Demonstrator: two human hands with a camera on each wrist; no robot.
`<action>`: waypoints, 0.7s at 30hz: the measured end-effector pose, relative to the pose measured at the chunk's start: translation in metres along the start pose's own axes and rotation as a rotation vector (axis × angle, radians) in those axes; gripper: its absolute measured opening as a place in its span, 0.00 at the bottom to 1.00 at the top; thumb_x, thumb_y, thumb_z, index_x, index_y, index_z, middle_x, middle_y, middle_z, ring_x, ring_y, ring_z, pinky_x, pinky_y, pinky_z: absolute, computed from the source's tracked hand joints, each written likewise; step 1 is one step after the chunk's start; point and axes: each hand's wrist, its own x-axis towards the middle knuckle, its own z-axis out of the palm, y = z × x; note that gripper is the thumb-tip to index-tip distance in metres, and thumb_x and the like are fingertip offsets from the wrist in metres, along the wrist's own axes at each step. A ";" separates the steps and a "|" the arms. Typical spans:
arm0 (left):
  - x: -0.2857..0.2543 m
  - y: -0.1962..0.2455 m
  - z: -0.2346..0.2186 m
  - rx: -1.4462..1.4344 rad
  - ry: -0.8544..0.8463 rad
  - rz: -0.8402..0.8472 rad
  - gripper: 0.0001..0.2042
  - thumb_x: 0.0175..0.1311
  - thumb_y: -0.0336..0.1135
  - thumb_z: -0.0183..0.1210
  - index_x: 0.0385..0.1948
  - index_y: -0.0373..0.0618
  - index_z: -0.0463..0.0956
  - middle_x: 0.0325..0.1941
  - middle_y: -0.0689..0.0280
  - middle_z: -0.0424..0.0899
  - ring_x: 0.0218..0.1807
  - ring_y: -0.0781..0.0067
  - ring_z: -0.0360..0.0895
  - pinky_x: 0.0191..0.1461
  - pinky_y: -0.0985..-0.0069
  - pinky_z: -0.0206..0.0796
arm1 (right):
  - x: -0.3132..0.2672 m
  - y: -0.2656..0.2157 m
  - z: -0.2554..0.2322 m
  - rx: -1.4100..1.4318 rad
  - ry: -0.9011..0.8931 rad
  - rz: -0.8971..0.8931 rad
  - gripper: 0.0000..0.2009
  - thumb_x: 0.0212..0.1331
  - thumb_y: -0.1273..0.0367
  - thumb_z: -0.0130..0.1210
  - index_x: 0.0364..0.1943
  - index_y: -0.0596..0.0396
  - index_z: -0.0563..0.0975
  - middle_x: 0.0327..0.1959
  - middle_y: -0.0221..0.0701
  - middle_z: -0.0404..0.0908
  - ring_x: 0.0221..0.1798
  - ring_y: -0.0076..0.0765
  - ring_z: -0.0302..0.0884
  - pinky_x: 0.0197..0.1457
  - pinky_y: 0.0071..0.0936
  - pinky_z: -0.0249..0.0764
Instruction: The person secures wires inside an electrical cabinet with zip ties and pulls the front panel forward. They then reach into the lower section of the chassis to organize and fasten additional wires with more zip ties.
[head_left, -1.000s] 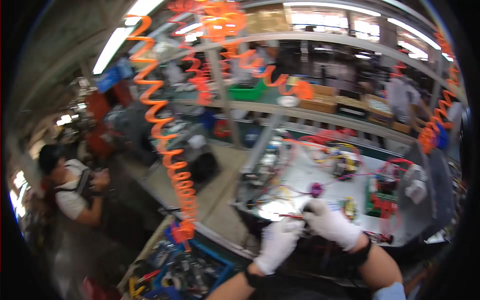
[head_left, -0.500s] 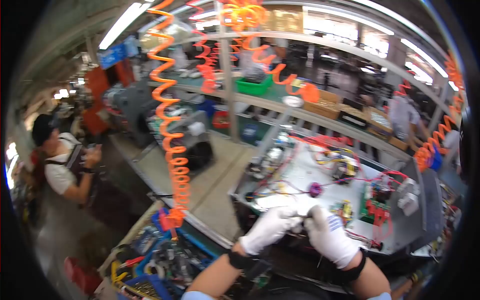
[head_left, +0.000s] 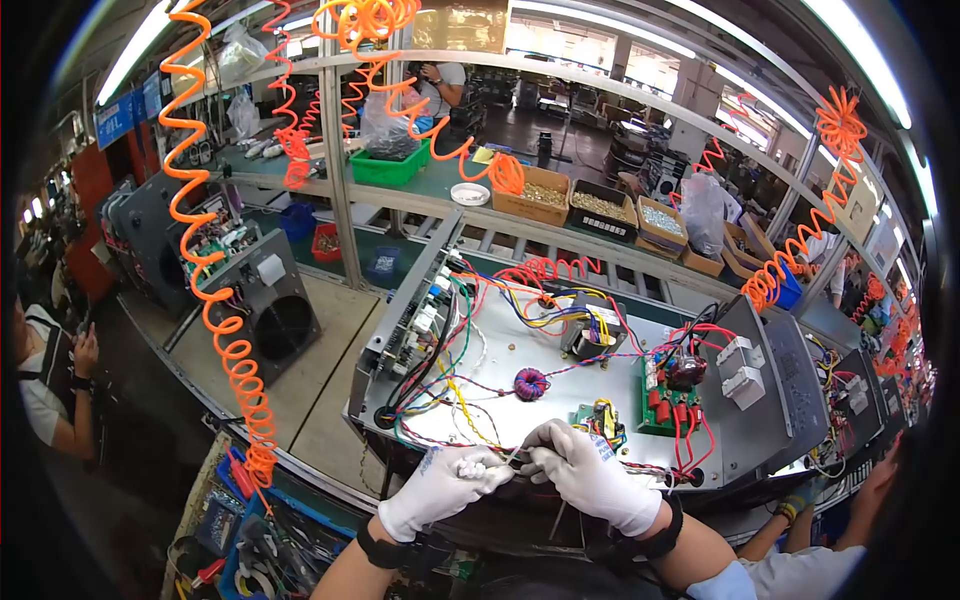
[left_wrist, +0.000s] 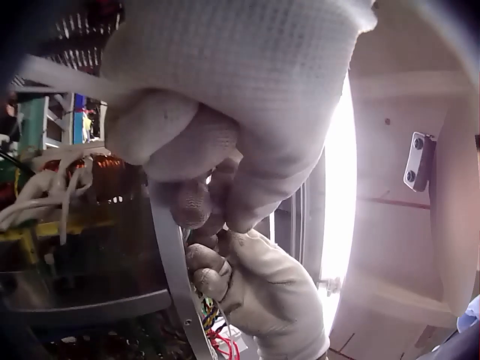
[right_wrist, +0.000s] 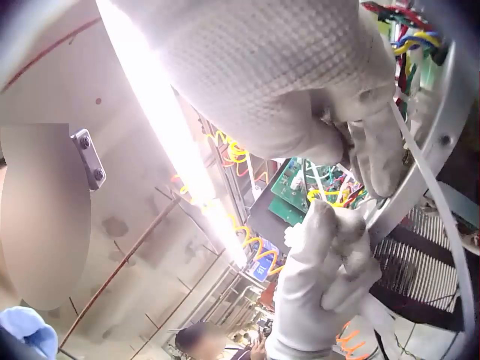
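Both hands wear white knit gloves and meet at the near edge of an open metal chassis. The left hand has its fingers curled and pinches a thin white plastic strip, a cable tie, which curves past the chassis edge in the right wrist view. Opposite it, the right hand pinches with thumb and forefinger near the same strip. Coloured wires run along the edge just behind the fingers. Inside the chassis are a purple toroid coil, a transformer and a green circuit board.
An orange coiled air hose hangs left of the hands. A blue bin of tools stands at lower left. Another chassis panel with a fan is on the bench. Boxes of small parts line the shelf behind. People stand at both sides.
The head view has turned rightward, so the chassis appears further left and sharper. The hands stay together at its near edge, now slightly lower in view, with the strip visible between them.
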 end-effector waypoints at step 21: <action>0.001 0.012 -0.005 0.637 -0.076 0.262 0.05 0.54 0.27 0.63 0.31 0.39 0.79 0.26 0.66 0.80 0.29 0.75 0.74 0.36 0.77 0.67 | 0.004 -0.007 0.000 0.251 0.009 0.116 0.07 0.66 0.76 0.43 0.46 0.62 0.68 0.39 0.30 0.76 0.43 0.22 0.78 0.46 0.20 0.76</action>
